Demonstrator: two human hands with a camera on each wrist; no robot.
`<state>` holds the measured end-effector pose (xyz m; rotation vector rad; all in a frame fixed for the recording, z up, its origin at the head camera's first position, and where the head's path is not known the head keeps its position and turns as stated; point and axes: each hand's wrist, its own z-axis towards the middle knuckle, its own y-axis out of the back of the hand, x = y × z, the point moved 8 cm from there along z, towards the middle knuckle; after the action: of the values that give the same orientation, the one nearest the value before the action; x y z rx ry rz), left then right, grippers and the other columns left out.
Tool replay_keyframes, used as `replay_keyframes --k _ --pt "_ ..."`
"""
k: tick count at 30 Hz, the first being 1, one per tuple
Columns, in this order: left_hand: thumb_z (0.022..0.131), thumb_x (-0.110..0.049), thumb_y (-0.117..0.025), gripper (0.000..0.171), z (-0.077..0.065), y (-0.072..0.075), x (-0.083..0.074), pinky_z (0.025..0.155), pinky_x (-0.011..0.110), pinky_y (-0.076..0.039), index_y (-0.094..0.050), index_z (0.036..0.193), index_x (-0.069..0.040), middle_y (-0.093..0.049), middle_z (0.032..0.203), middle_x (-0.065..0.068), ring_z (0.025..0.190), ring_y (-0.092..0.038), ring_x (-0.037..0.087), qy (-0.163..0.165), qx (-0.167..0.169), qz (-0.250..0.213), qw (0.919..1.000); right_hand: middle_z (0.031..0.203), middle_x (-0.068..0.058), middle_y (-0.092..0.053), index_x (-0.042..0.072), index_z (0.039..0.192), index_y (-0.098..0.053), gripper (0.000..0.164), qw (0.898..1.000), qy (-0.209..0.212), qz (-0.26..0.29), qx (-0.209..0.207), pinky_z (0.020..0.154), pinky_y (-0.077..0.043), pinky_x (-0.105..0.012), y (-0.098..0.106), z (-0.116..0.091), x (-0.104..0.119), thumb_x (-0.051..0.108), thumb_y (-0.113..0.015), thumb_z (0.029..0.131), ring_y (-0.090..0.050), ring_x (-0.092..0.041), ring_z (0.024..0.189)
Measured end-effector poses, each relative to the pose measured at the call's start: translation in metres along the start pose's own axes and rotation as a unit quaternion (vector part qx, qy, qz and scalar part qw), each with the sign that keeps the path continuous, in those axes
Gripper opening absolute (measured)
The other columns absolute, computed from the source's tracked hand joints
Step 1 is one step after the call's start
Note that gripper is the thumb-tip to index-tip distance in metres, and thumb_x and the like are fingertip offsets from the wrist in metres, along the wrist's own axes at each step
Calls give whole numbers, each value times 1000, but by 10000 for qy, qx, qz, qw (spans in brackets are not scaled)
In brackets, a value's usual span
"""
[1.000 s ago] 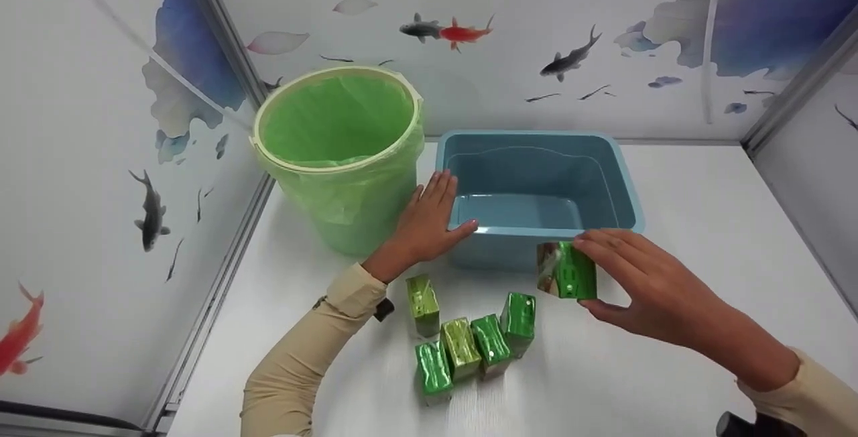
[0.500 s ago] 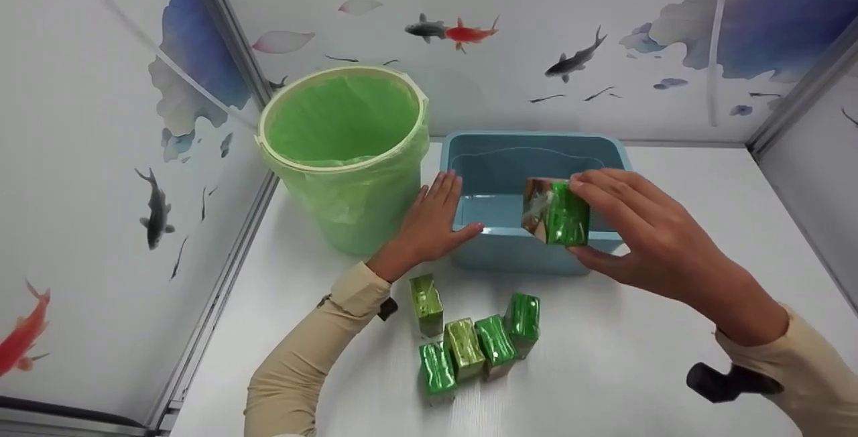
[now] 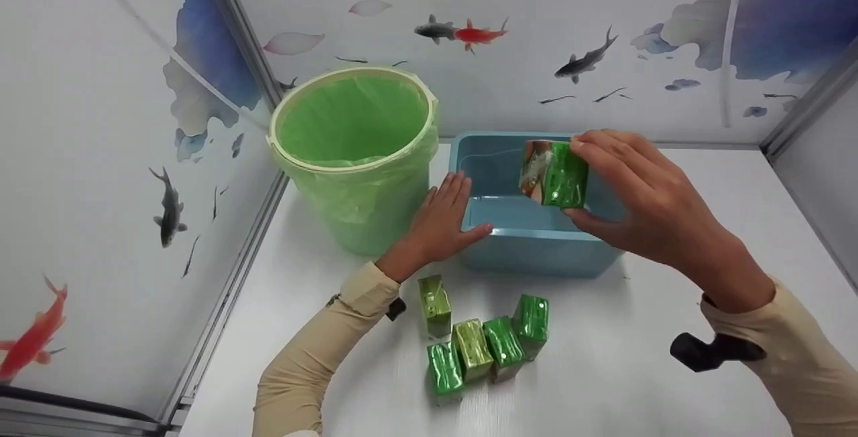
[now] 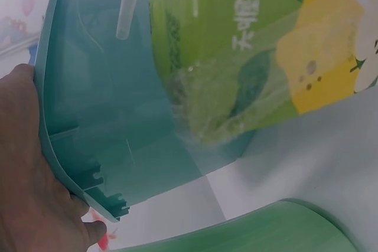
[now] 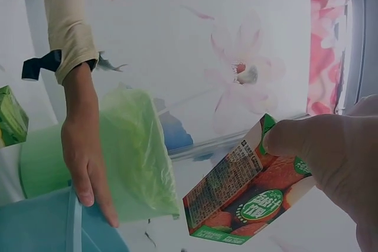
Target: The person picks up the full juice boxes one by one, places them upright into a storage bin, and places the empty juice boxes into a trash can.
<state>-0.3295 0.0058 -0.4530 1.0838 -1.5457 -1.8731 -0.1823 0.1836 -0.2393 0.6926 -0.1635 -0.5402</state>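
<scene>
My right hand [image 3: 653, 202] pinches a small green juice carton [image 3: 566, 175] between thumb and fingers, above the opening of a blue plastic tub [image 3: 536, 256]. In the right wrist view, red fruit pictures cover one face of this juice carton [image 5: 254, 205]. My left hand [image 3: 439, 226] rests with straight fingers on the tub's front left corner, its thumb along the rim. Several more cartons [image 3: 472, 350], green and yellow-green, stand on the table in front of the tub. One yellow-green carton [image 4: 236, 57] looms large in the left wrist view.
Left of the tub stands a green bin [image 3: 355, 216] lined with a green plastic bag. White panels [image 3: 503, 108] printed with fish enclose the white table [image 3: 623, 370] at the back and sides.
My right hand has lifted the juice carton from in front of the tub up and over its opening. The left hand stays at the tub's corner. The standing cartons have not moved.
</scene>
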Motion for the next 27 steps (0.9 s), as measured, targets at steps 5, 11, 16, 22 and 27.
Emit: replay_keyframes --k 5,11,16,22,27 --pt "100 -68 -39 96 0 1 0 124 48 -13 -13 161 1 -7 169 18 156 -2 30 1 14 43 10000 127 -24 -64 -8 130 -60 59 9999 -24 -12 105 113 -32 -19 -5 1 -4 18 -81 82 -59 -42 115" --pt "100 -67 -40 96 -1 2 1 124 47 -13 -13 161 2 -8 169 18 156 -3 31 43 -18 69 10000 126 -24 -64 -8 130 -60 78 9999 -57 -41 134 112 -31 -16 -8 4 -8 -1 -91 59 -58 -41 115" --pt "100 -67 -41 96 -2 2 1 124 46 -11 -12 162 0 -7 169 16 156 -2 29 69 -13 -46 10000 128 -23 -63 -7 132 -59 88 9997 -93 -110 206 111 -32 -16 -12 9 -15 -4 -96 52 -58 -40 117" --pt "100 -67 -42 95 -1 2 0 124 48 -13 -13 162 0 -8 169 16 156 -3 29 6 -65 -116 9999 128 -22 -63 -6 133 -58 86 9991 -145 -198 341 93 -56 -47 -19 16 -25 -2 -97 55 -58 -39 117" --pt "100 -65 -42 95 0 1 -1 124 50 -14 -13 161 1 -9 169 17 156 -4 30 -79 -158 -145 9997 128 -22 -63 -5 133 -58 84 9985 -208 -169 486 81 -56 -60 -25 23 -32 0 -96 58 -58 -39 117"
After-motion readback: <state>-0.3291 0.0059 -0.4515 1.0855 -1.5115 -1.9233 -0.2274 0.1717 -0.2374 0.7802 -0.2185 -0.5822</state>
